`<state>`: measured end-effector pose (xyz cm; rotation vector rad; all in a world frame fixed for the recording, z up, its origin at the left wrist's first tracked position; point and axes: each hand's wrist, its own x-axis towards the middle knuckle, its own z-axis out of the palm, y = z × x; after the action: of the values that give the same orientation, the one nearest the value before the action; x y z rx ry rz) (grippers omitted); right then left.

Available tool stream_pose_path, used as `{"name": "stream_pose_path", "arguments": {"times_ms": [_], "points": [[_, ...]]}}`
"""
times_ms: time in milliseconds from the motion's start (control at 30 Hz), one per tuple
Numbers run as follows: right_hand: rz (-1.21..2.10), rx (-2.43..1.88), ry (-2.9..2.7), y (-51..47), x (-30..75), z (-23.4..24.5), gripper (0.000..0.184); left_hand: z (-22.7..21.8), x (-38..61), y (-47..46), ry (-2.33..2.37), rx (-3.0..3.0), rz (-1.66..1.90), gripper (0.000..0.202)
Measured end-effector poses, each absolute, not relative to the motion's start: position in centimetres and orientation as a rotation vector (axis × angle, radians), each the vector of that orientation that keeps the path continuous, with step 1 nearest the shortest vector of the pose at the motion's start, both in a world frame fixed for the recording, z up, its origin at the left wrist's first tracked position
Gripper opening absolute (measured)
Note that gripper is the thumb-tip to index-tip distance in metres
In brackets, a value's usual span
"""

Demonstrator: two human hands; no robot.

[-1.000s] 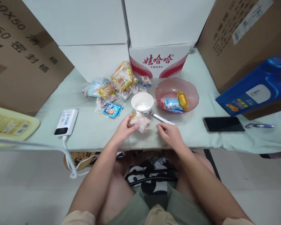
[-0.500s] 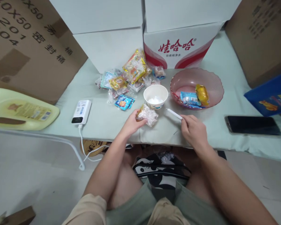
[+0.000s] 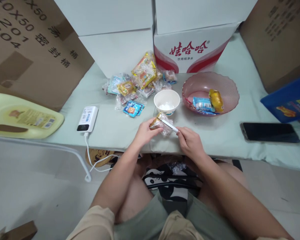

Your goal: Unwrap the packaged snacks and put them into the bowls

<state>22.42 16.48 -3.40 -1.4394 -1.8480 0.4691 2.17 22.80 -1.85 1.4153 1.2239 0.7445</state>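
Observation:
My left hand (image 3: 145, 132) grips a small snack in a clear wrapper (image 3: 162, 123), lifted just off the pale green table (image 3: 115, 128) near its front edge. My right hand (image 3: 189, 142) pinches a thin white tool, a small knife or letter opener (image 3: 169, 125), whose tip lies across the wrapper. Just beyond stands a white bowl (image 3: 166, 101) with something white inside. To its right sits a pink plastic bowl (image 3: 211, 94) holding a blue packet (image 3: 202, 103) and a yellow packet (image 3: 216, 99).
A pile of wrapped snacks (image 3: 137, 85) lies behind the white bowl. A white power bank (image 3: 87, 118) with a cable is at the left, a black phone (image 3: 269, 132) at the right. Cardboard and white boxes (image 3: 192, 50) wall the table's back. A yellow jug (image 3: 22, 116) lies left.
My right hand picked up the white tool and moved left, bringing its tip onto the wrapped snack. My left hand has raised and turned the snack slightly.

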Motion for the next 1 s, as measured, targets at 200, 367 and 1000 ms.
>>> {"name": "stream_pose_path", "arguments": {"times_ms": [200,367,1000], "points": [[0.591,-1.555,-1.986,16.6,24.9,-3.4,0.034,-2.1,0.1,23.7,1.335,1.296,0.739,0.042],[0.346,-1.789,-1.825,17.4,28.4,-3.9,0.034,-2.5,-1.5,24.0,1.658,1.606,0.998,0.074],[0.629,-1.335,-1.860,18.2,23.4,-4.1,0.041,-1.1,3.6,22.6,1.134,0.821,1.021,0.038]]}}
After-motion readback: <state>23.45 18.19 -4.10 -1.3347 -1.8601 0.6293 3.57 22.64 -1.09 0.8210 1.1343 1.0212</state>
